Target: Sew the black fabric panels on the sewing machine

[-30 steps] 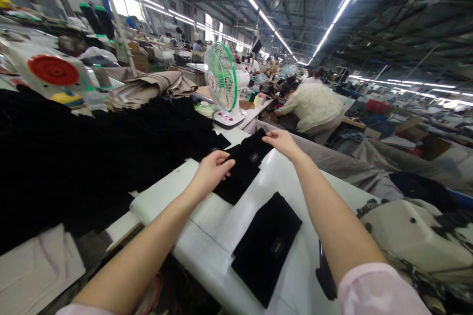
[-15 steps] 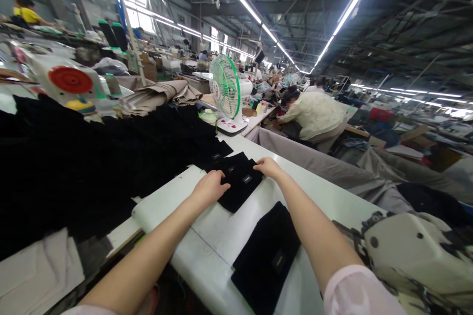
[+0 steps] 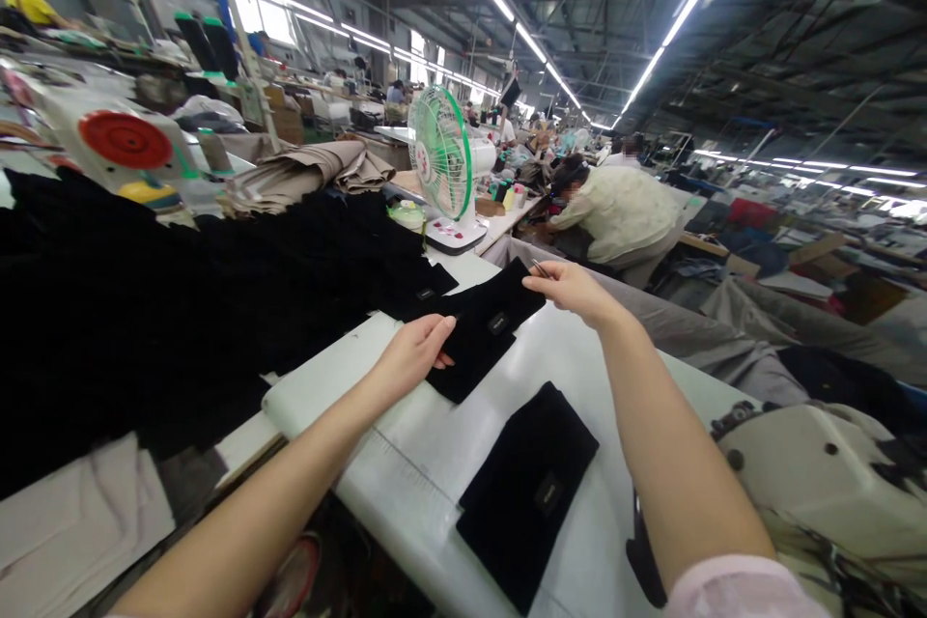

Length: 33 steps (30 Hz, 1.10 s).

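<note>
A black fabric piece (image 3: 482, 302) with a small dark label is lifted at its far edge above the pale table (image 3: 406, 435). My left hand (image 3: 416, 346) has its fingers closed on the left edge of this piece. With thumb and fingers pinched, my right hand (image 3: 575, 290) grips its upper right corner. A thin metallic thing shows at the right fingertips, too small to name. Another black piece (image 3: 463, 377) lies partly hidden beneath the lifted one. Nearer to me rests a stack of black labelled pieces (image 3: 518, 512), flat on the table.
A large heap of black fabric (image 3: 181, 309) covers the left side. A green-and-white fan (image 3: 441, 159) stands at the table's far end. Sewing machines (image 3: 811, 473) flank me right and left. A person in a pale top (image 3: 623, 217) bends over beyond the grey cloth (image 3: 688, 328).
My right hand has moved up and to the right, raising the black piece's corner off the table. My left hand has closed further on its left edge.
</note>
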{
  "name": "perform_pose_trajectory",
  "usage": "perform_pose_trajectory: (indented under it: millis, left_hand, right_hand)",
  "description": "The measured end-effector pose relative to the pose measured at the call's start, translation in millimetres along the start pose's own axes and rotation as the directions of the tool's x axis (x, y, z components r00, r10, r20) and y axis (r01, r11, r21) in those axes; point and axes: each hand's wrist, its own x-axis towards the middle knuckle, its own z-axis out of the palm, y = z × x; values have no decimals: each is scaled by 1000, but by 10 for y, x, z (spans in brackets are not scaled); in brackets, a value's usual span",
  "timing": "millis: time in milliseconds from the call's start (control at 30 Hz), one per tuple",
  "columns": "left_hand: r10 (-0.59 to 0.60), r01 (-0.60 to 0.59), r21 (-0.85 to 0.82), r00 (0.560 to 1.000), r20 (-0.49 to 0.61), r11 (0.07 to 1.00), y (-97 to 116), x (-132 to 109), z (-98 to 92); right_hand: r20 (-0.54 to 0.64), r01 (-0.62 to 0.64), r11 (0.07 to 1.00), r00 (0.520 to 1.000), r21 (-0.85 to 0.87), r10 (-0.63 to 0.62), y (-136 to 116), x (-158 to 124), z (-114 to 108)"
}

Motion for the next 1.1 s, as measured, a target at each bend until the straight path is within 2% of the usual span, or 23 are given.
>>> perform_pose_trajectory:
  millis: [67,100,167,200,267,333,433,567,633,733,767,800,833,867,933,1000,1100]
  left_hand:
    - [103,-107,260,994,28,960,-59,-12,67]
    - [153,-167,409,986,67,897,-86,-14,96]
    - [186,-254,655,967,173,712,-119,-18,146]
    - [178,-279,727,960,215,627,-124,-22,169]
    - [156,-303,797,953,261,523,-115,-38,218]
    - [153,-323,809,946,285,492,-99,-58,269]
    - [165,-338,800,941,295,496,-83,-62,317]
    - [191,-312,756,950,247,575,24,59,216]
    - [207,-283,704,959,195,651,171,148,116]
    - [221,-263,584,965,145,768,496,219,32]
    - [198,-242,460,970,142,854,616,213,41]
    - [157,-195,275,975,155,941,732,192,70]
    - [111,-125,60,976,186,990,841,158,117]
    - [66,-30,-154,970,232,988,936,113,179]
    - [2,157,-454,944,329,877,1075,4,324]
    - [-13,244,-573,926,376,783,1132,-121,467]
    - [-49,347,-700,912,408,624,1056,-345,627]
  right_hand:
    - [-60,67,998,996,-4,-67,-132,-112,-155]
    - [-99,100,995,990,-18,-101,-203,-171,-237]
    - [-181,161,983,968,-89,-175,-341,-292,-396]
    - [-217,185,973,953,-139,-213,-406,-353,-466]
    - [-272,206,946,922,-251,-273,-514,-474,-575]
    - [-313,184,921,902,-342,-297,-589,-594,-638]
    - [-373,116,902,883,-415,-285,-652,-784,-670]
    - [-420,79,887,859,-455,-292,-723,-1093,-711]
    - [-464,63,877,829,-476,-311,-772,-1265,-762]
    - [-565,37,879,753,-476,-337,-854,-1507,-878]
    - [-597,31,879,723,-476,-349,-880,-1577,-922]
    - [-620,27,878,698,-478,-359,-905,-1642,-967]
    - [-641,22,877,674,-481,-368,-929,-1701,-1010]
    - [-657,14,873,652,-487,-377,-952,-1754,-1051]
    - [-689,-11,867,613,-497,-387,-992,-1851,-1121]
    - [-701,-43,870,612,-491,-365,-1025,-1938,-1170]
    - [-675,-32,889,664,-456,-322,-1075,-2064,-1201]
